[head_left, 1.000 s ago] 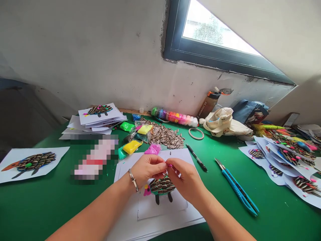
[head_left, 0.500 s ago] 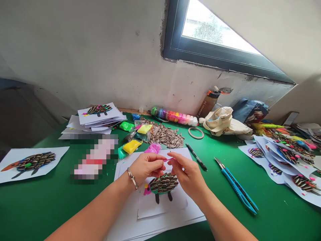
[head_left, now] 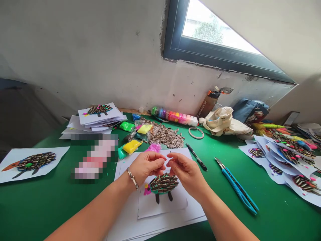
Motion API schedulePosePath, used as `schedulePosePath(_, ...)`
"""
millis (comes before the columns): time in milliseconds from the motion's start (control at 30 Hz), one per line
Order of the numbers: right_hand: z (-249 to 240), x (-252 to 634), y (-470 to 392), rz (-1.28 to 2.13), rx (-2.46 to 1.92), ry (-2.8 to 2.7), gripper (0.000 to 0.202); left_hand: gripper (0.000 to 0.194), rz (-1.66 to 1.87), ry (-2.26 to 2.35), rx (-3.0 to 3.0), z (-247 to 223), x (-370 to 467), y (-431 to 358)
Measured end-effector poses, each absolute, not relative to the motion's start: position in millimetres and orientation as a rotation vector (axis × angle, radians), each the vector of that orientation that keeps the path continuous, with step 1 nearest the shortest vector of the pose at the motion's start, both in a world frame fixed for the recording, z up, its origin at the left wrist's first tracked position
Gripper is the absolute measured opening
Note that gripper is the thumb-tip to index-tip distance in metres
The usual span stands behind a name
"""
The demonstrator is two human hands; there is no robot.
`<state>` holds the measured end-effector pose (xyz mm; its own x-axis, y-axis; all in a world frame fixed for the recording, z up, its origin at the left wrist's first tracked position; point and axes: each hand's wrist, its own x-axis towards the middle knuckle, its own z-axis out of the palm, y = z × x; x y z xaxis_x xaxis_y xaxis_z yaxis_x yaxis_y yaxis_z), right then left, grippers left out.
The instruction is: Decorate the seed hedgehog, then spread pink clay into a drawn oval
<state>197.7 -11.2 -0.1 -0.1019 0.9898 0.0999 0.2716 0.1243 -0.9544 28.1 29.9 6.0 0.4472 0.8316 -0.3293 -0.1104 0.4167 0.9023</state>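
Above a seed picture, my left hand pinches thumb and fingertips together; the bit of pink clay seen there half a second ago is now hidden in the pinch. Facing it across a small gap, my right hand has its fingers curled and the thumb near the index finger; whatever lies between them is too small to make out. Below both hands is a hedgehog-like picture of striped sunflower seeds on green, with a pink head and dark legs. Its white card rests on larger white sheets.
Loose sunflower seeds, a yellow clay packet and a pink clay packet lie beyond the hands. To the right are a black pen, a blue craft knife and finished pictures. More cards are stacked at left.
The fingertips of my two hands have drawn slightly apart. The pink strip of clay that showed between them is no longer visible.
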Motion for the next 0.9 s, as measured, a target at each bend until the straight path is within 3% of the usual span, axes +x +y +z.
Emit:
schedulePosePath(233,8.8,200.7,-10.9,0.890,-1.444,-1.597,0.033,0.039,0.719,0.959,1.115,3.8,24.1,32.9)
schedulePosePath(367,8.8,204.3,-10.5,0.951,-1.325,-1.535,0.015,0.037,0.755,0.948,1.063,5.7,24.6,33.2)
schedulePosePath(533,4.5,204.6,-9.8,1.086,-1.318,-1.519,0.025,0.042,0.723,0.973,1.028,8.0,24.8,32.9)
schedulePosePath(667,9.4,199.7,-11.3,0.945,-1.440,-1.603,0.036,0.046,0.723,1.015,1.181,6.3,21.9,34.4)
schedulePosePath(800,9.0,198.9,-11.5,0.985,-1.338,-1.610,0.016,0.036,0.752,0.971,1.136,5.2,22.4,34.4)
schedulePosePath(900,4.2,203.4,-9.3,1.006,-1.290,-1.584,0.023,0.041,0.761,0.957,1.039,5.5,24.2,33.8)
